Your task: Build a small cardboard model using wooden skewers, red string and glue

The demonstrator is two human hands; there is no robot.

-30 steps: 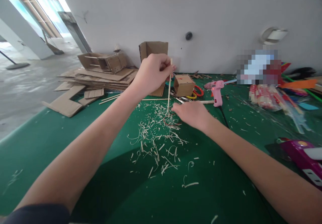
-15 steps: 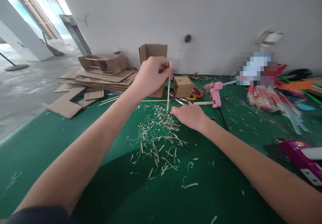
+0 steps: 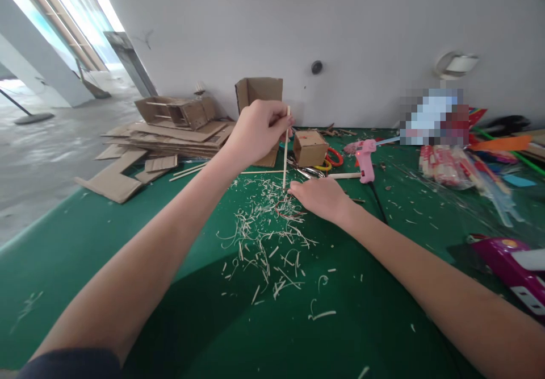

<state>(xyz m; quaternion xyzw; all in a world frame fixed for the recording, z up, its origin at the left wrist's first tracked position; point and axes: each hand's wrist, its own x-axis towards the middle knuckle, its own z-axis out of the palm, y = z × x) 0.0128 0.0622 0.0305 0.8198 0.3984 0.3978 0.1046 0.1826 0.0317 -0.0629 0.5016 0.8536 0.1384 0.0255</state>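
My left hand (image 3: 261, 132) pinches the upper end of a thin pale wooden stick (image 3: 285, 160), which stands nearly upright over the green table (image 3: 191, 322). At the stick's lower end, my right hand (image 3: 319, 196) is closed, its thumb and finger pressed on something small and dark that I cannot make out. Curly pale wood shavings (image 3: 259, 231) lie scattered below and in front of both hands. A thin reddish loop lies among the shavings beside my right fingertips.
Flat cardboard pieces (image 3: 114, 177) and a cardboard box (image 3: 198, 112) are at the left. Behind my hands stand a small brown box (image 3: 310, 149) and scissors (image 3: 334, 157). A pink glue gun (image 3: 365, 160) and a magenta tool (image 3: 511, 268) are at the right.
The view has shifted slightly. Both hands keep nearly the same pose on the stick, with my left hand a touch lower in the picture.
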